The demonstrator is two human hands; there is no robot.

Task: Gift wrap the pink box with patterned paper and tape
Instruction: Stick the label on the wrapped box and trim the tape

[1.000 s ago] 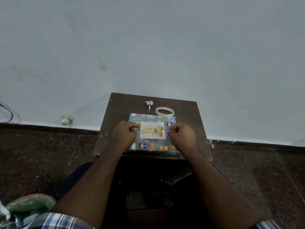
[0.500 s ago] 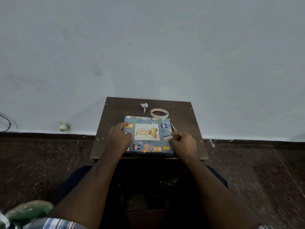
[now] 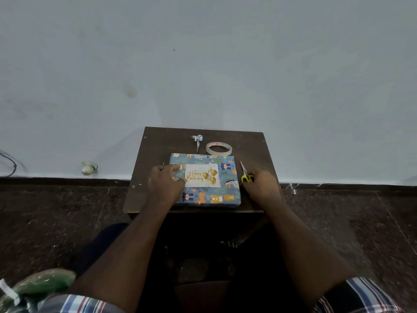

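Looking down, I see my two forearms reach over my dark lap to the small brown table (image 3: 144, 177). My left hand (image 3: 165, 185) rests on the left part of the wrapped box (image 3: 228, 195), which lies flat at the near middle of the table, fully covered in blue patterned paper with animals. The fingers (image 3: 174, 168) of this hand are bent, their tips touching the paper at the left edge of the white "Happy Birthday" card (image 3: 202, 176) on top of the box. My right hand (image 3: 261, 185) is on the table just beside the right side of the box, its fingers curled at the yellow handles of the scissors (image 3: 246, 175); the hand hides most of the handles, so I cannot tell how firmly it grips them. Farther, near the box's far edge, lie the tape roll (image 3: 218, 148) and a small paper bow (image 3: 198, 140).
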